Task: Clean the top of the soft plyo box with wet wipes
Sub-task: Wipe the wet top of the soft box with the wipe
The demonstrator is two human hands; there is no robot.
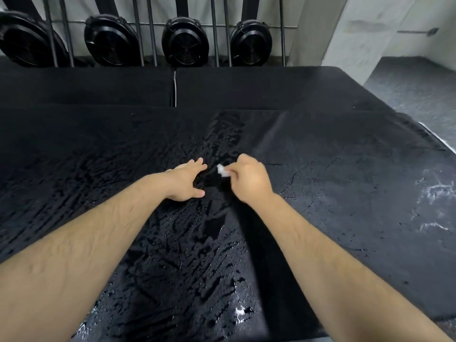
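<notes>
Mid-wipe on the plyo box (333, 193): the right hand (249, 178) pinches a balled wet wipe (222, 170) at its centre, the left hand (186, 181) spread flat just beside; next, probably its dry, streaked right side.

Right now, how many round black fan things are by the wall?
4 fans in a row behind the plyo box: far left, cut by the picture's edge; left of middle; middle; right of middle. More may hide past the left edge.
</notes>
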